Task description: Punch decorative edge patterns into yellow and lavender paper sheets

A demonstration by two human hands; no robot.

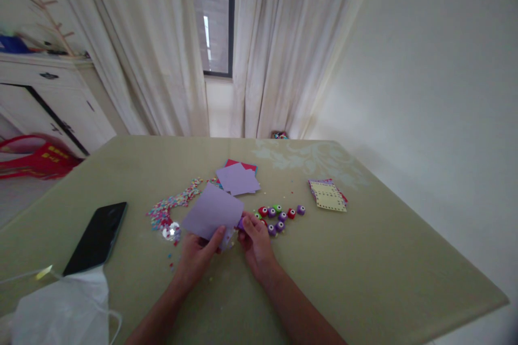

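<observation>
The pale green table stretches before me, a dark phone at left. The fingers of my left hand pinch a purple sheet above the table. Beyond it lie stacked papers; rightward, yellow hole-patterned paper. My right hand closes its fingers on a purple piece at the sheet's edge, beside white-spotted colored pieces. Confetti scatters left.
</observation>
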